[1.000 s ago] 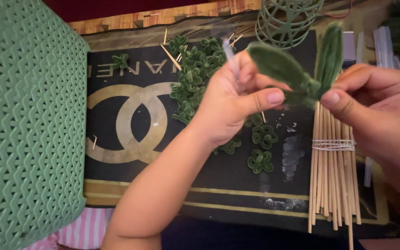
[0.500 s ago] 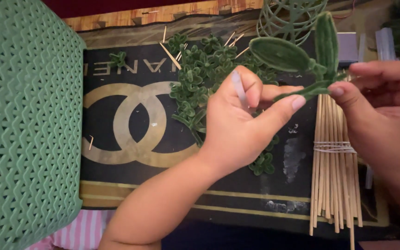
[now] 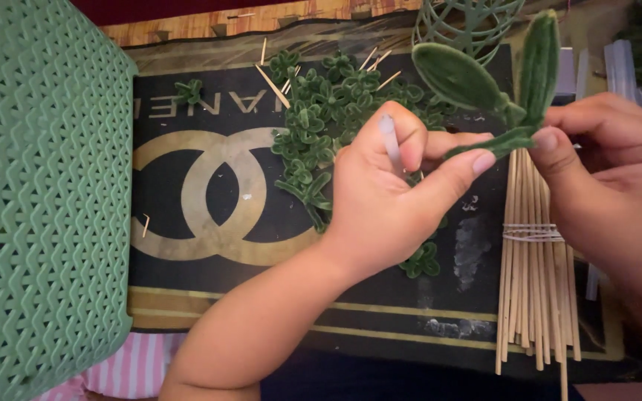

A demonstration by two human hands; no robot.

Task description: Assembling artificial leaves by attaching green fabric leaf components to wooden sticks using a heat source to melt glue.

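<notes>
- Left hand (image 3: 395, 200): curled over the middle of the black board (image 3: 209, 312). Thumb stretched out to the right, its tip pressed under the stem of the green leaf sprig (image 3: 484, 89). A thin pale stick (image 3: 389, 141), whitish, is tucked between the folded fingers and pokes up out of them; cannot tell what it is made of.
- Right hand (image 3: 611, 186): thumb and forefinger closed tight on the sprig's stem from the right, just across from the left thumb. The two thumbs sit close together with the stem between them.
- Leaf sprig: fuzzy, dark green, two long oval leaves. One leans up and left from the pinch, the other stands nearly upright just above the right fingers. Both leaves are clear of the board, held above it.
- Directly below the pinch: a bundle of thin wooden skewers (image 3: 533, 297), tied round the middle with pale thread, lying lengthwise on the board. The right hand's heel overlaps its upper end.
- Left of the grip and partly under the left hand: a heap of small green fuzzy clover shapes (image 3: 321, 111), with a few loose skewer bits among them. One more clover piece (image 3: 421, 261) lies just below the left hand.
- Above the grip: a green wire ring frame (image 3: 469, 18), partly cut off by the frame edge.
- Far left, well apart from both hands: a green woven basket (image 3: 31, 200).
</notes>
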